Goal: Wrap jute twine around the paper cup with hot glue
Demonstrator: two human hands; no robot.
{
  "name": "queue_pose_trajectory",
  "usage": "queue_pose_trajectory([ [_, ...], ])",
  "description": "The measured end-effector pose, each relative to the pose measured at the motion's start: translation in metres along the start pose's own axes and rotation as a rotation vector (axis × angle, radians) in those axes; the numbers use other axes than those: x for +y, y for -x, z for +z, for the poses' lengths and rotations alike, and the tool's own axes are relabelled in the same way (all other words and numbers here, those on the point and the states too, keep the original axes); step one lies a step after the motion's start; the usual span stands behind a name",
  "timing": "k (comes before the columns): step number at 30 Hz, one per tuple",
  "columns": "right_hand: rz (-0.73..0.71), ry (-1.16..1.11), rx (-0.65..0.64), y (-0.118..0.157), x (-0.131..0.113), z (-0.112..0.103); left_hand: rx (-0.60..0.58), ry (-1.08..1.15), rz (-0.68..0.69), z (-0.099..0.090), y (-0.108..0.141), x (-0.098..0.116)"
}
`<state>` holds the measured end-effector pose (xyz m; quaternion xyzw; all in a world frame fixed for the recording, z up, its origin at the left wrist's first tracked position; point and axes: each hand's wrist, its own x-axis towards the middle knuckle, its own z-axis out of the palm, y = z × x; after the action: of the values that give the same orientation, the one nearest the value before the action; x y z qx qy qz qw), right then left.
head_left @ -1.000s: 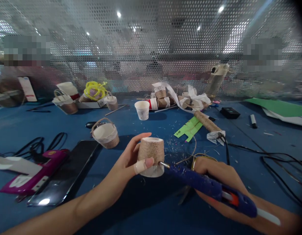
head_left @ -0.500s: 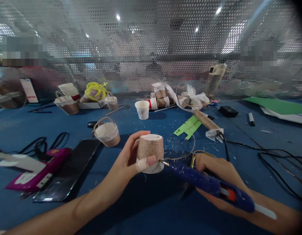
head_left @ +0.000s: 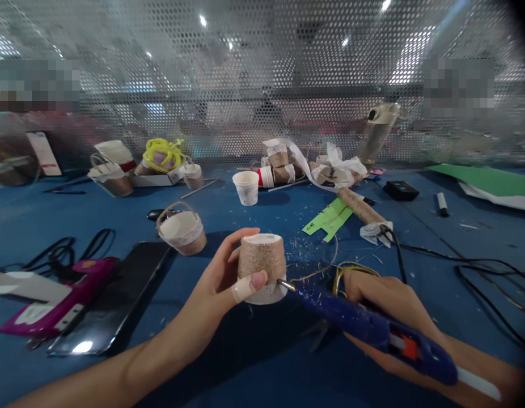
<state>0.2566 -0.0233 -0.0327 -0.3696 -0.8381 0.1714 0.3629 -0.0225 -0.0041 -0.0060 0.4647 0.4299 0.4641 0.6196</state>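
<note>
My left hand (head_left: 224, 277), with a bandage on its thumb, grips an upside-down paper cup (head_left: 262, 260) wrapped in brown twine; a white band of the cup shows near its rim. The metal tip of a blue glue gun (head_left: 351, 317) touches or nearly touches the lower right of the winding. My right hand (head_left: 385, 300) is closed around the gun, and scissors with yellow handles (head_left: 339, 279) are by its fingers. A loose twine strand (head_left: 320, 273) runs from the cup toward a light-green card (head_left: 328, 219).
A twine-covered cup with a handle (head_left: 183, 231) stands left of centre, beyond a black phone (head_left: 113, 300) and a magenta case (head_left: 71, 300). A white cup (head_left: 246, 188) is farther back. Black cables (head_left: 462, 262) lie at right, before a perforated metal screen (head_left: 245, 73).
The left thumb and the glue gun's tip have shifted slightly on the cup. The gun's rear has moved a little right and down. The whole view has shifted slightly.
</note>
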Motion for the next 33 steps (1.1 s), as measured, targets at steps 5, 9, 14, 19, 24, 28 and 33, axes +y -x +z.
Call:
queue_pose_trajectory([
  [5,-0.006,0.059,0.002,0.000,-0.004,-0.001,-0.033,0.031,-0.037,0.000,0.000,0.003],
  [9,0.026,0.069,0.045,-0.001,-0.007,0.001,-0.010,0.096,-0.078,0.004,0.001,0.005],
  [14,0.036,0.037,0.066,0.000,-0.007,0.005,-0.051,0.177,-0.112,0.002,-0.003,0.003],
  [19,0.031,0.068,0.086,0.001,-0.009,0.007,-0.060,0.162,-0.121,-0.002,-0.003,-0.001],
  [24,0.039,0.082,0.045,0.001,-0.011,0.004,-0.042,0.161,-0.124,-0.002,-0.003,-0.002],
  [28,0.040,0.069,0.025,0.002,-0.008,0.003,-0.031,0.187,-0.150,0.000,-0.002,0.000],
  [33,0.046,0.074,0.052,0.001,-0.006,0.006,-0.052,0.223,-0.146,0.002,-0.001,0.002],
])
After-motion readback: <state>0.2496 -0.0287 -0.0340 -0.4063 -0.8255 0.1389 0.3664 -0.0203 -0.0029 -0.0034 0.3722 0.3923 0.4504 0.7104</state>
